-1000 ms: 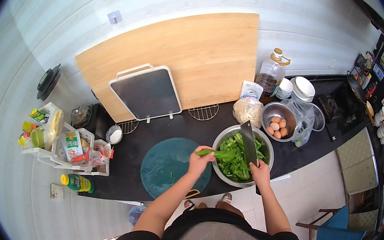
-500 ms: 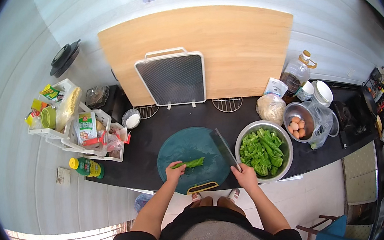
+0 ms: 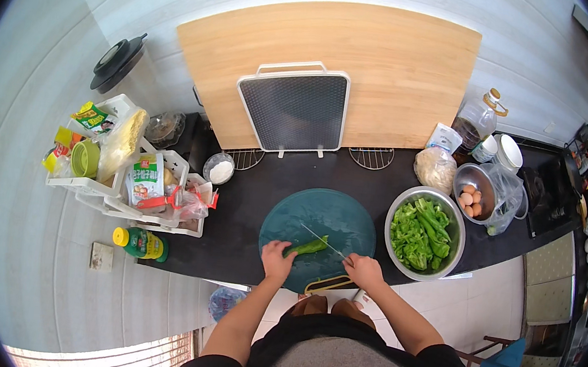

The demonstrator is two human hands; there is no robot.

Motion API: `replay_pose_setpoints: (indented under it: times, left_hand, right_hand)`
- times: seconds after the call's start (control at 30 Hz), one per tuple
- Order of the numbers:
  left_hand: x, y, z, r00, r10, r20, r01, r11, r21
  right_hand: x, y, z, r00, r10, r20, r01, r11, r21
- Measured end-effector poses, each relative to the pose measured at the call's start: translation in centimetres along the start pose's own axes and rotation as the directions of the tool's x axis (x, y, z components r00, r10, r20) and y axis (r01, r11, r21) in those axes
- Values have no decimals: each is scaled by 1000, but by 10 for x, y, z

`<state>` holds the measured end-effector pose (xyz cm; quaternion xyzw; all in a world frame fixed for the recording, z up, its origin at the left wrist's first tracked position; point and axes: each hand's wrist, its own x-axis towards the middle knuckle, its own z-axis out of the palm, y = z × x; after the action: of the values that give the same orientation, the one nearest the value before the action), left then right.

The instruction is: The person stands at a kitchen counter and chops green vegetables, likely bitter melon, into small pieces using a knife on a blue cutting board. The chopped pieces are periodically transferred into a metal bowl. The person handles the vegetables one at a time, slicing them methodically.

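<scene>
A long green pepper (image 3: 312,245) lies on the round dark green cutting board (image 3: 290,215). My left hand (image 3: 276,260) grips its near-left end, fingers closed around it. In my right hand (image 3: 363,271) is the handle of a kitchen knife (image 3: 324,240). The blade is seen nearly edge-on and slants across the pepper's far-right end; whether it touches the pepper I cannot tell. To the right of the board stands a steel bowl (image 3: 389,245) full of green peppers (image 3: 423,233).
A smaller steel bowl (image 3: 486,181) holds several eggs (image 3: 470,200), with a plastic bag beside it. White baskets (image 3: 120,197) of packets and a yellow-capped green bottle (image 3: 141,243) stand left. A small bowl of white powder (image 3: 221,171) and a mesh-faced rack (image 3: 294,112) are behind the board.
The knife has swung from beside the board's right edge to over the pepper, its blade turning edge-on. My left hand has pressed the pepper lower on the board. The view has shifted slightly.
</scene>
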<state>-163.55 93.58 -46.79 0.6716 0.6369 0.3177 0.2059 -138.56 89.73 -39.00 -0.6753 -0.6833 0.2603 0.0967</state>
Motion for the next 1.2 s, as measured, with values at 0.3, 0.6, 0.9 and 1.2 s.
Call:
replay_pose_setpoints:
  times: [0.3,0.6,0.9,1.2]
  left_hand:
    - [8,7,6,898,328,294,-344,939,4]
    - [9,-2,14,825,477,303,-519,852,73]
    - [8,-1,11,826,473,307,-521,848,94]
    - [9,-4,11,814,500,296,-536,843,50]
  right_hand:
    - [6,2,-2,995,-99,29,101,988,-115]
    - [40,-10,18,981,-67,185,100,979,-178]
    - [50,-21,57,998,34,56,-28,994,-109]
    - [22,-25,8,998,28,59,-27,999,-26]
